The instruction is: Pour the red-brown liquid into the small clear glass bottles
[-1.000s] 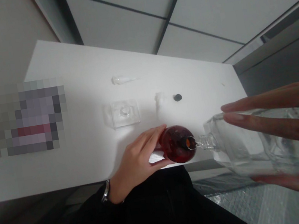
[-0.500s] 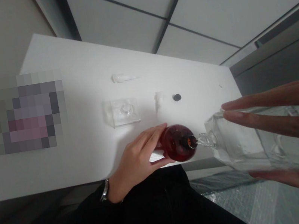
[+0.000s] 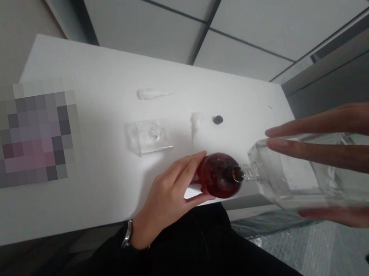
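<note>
My left hand [image 3: 175, 188] is wrapped round an amber bottle [image 3: 221, 188] that stands near the table's front edge. The bottle's dark-rimmed mouth faces up. Tipped on its side, a clear square bottle [image 3: 295, 172] has its neck against the amber bottle's mouth. My right hand [image 3: 343, 145] grips the clear bottle, with fingers along the upper side and the thumb beneath. A little clear liquid shows inside the clear bottle; whether any is running out I cannot make out.
On the white table [image 3: 107, 183] lie a clear square dish with a stopper [image 3: 154, 135], a clear tapered piece [image 3: 152, 93], a translucent pump-like piece [image 3: 196, 122] and a black cap [image 3: 217, 119]. A blurred-out patch [image 3: 34, 138] covers the left end. Grey panels [image 3: 159, 20] rise behind.
The clear bottle has moved slightly left with my right hand, and its neck now meets the amber bottle's mouth. My left hand stays on the amber bottle.
</note>
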### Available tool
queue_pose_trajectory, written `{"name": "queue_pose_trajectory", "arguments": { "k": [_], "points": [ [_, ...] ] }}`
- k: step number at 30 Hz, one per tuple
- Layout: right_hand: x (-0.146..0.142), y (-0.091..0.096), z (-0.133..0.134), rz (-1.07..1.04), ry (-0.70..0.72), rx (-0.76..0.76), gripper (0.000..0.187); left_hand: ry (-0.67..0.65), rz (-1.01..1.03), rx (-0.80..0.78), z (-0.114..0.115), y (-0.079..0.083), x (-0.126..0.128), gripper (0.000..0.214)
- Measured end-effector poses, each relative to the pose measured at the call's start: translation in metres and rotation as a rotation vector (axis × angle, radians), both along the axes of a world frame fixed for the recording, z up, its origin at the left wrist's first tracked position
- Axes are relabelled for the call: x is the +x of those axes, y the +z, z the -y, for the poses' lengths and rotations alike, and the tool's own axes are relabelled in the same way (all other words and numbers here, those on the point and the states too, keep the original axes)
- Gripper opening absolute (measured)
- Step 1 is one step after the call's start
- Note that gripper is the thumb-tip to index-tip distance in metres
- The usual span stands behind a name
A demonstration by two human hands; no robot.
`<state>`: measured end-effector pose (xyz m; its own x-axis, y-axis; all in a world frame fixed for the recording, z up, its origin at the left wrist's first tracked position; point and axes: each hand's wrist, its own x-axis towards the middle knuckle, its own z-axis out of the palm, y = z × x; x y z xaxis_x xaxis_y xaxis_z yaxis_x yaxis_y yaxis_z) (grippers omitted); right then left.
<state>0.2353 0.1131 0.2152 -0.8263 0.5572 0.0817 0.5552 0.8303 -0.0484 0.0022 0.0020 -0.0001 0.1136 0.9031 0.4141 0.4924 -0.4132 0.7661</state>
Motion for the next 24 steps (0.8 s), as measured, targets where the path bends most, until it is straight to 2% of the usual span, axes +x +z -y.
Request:
{"name": "queue_pose_trajectory", "arguments": {
  "k": [3,8,11,15,24],
  "points": [
    [-0.01,0.006,0.002,0.072,0.006,-0.015,0.045,0.0,0.005,-0.003,0.0,0.001,0.0,0.063],
    [0.007,0.001,0.001,0.199,0.209,-0.044,0.059,-0.001,-0.001,0.003,0.0,0.001,0.0,0.062],
    [0.001,0.002,0.003,0.214,0.226,-0.024,0.052,0.0,-0.006,0.006,0.0,0.001,0.0,0.064],
    [-0.018,0.007,0.006,0.243,0.292,0.078,0.04,0.006,-0.024,-0.006,0.0,0.0,0.0,0.065],
    [-0.037,0.012,0.013,0.22,0.295,0.121,0.034,0.007,-0.03,-0.011,0.0,-0.006,-0.001,0.073]
  ]
}}
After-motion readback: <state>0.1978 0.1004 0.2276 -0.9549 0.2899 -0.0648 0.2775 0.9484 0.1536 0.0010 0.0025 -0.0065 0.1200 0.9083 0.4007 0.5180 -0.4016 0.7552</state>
